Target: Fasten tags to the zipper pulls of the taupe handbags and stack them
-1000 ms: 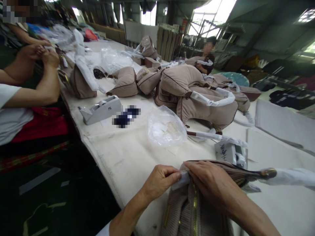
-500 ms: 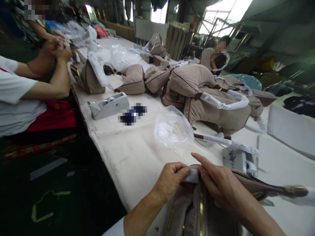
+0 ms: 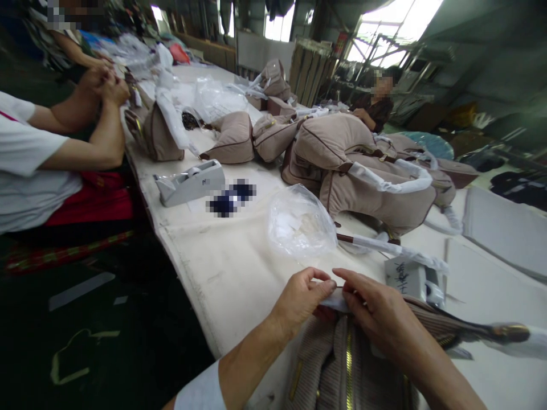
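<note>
Left hand point(image 3: 302, 299) has come up a bit in the last half sec., w/ thumb & first finger tips close together by a white strip point(image 3: 336, 302); can't tell if it pinches it now. Right hand point(image 3: 380, 310) is just beside, at the strip's right end: first finger sticks out to the left, thumb bent in low. Can't tell what, if anything, it pinches. 1 sec. ago this hand lay flatter on the ribbed bag point(image 3: 314, 364); now the first finger is up off it. Bag is at the near right of the table point(image 3: 200, 250), gold zip point(image 3: 349, 364) facing up. Strip is still at the bag's far top edge, so I think the work is at the same spot, prob. w/ finger tips more than the flat hand.

Also new: person point(image 3: 375, 108) at far right held a bag up half a sec. ago; now can't see it. Clear plastic bag point(image 3: 301, 222), gray tape holder point(image 3: 192, 183) & bag pile point(image 3: 371, 188) farther off look the same.
</note>
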{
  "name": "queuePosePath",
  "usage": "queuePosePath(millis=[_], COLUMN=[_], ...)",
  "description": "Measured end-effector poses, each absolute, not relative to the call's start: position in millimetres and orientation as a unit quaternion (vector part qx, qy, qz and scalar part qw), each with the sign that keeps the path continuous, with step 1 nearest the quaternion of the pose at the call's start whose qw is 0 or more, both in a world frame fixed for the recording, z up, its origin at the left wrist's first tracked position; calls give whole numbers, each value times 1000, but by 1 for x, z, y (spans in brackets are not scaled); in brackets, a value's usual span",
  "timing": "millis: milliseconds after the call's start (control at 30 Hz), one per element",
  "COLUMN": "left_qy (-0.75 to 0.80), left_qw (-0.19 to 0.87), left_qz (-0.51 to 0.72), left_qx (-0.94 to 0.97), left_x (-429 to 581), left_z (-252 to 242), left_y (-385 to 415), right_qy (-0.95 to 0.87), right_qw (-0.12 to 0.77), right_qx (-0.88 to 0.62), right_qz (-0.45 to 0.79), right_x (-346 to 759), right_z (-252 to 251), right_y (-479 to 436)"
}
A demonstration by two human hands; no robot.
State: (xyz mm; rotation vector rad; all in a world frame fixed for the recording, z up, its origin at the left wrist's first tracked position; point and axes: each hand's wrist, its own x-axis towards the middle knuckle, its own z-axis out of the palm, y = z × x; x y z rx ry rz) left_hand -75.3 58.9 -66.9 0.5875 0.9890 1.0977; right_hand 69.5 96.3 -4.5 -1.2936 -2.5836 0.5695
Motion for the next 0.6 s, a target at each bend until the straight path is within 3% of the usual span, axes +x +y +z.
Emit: queuePosePath(millis=[200, 400, 600], left_qy=[435, 455, 452], left_qw=[741, 719, 704], left_qz=[447, 463, 465], left_qx=[248, 249, 288], left_x=[-78, -69, -75], left_z=[-73, -75, -70], left_y=[55, 59, 63], right_qy=[-872, -883, -884], right_qw=[102, -9, 73], right_qx=[-442, -446, -445], right_qz=[183, 144, 127], right_x=[65, 69, 67], right_z=[2, -1, -4], right_y=[100, 102, 104])
